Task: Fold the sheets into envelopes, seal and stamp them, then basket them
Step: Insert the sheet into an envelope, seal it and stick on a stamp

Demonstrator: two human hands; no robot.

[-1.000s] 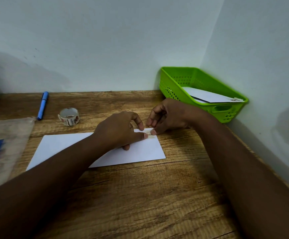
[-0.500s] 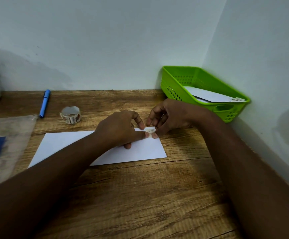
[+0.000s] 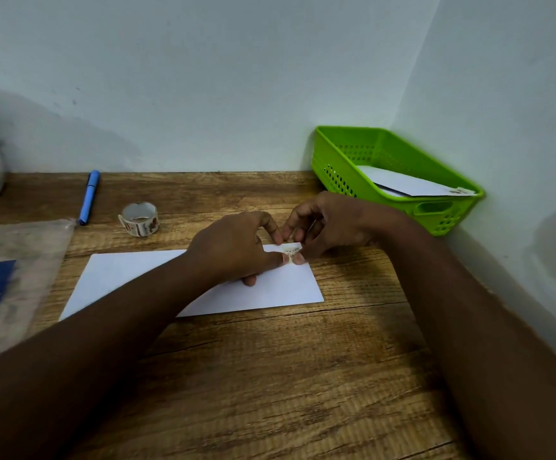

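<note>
Head view: hands point(image 3: 237, 247) (both fingertips-down) on stamp point(image 3: 291, 251)

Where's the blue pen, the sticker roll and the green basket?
blue pen point(image 3: 89, 198), head view, middle of its barrel
sticker roll point(image 3: 139, 220), head view, its outer side
green basket point(image 3: 343, 167), head view, its left wall

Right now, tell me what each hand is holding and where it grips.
Both hands pinch the stamp at the envelope's top right corner: left hand on its left edge, right hand on its right edge. It is not lifted.
</note>
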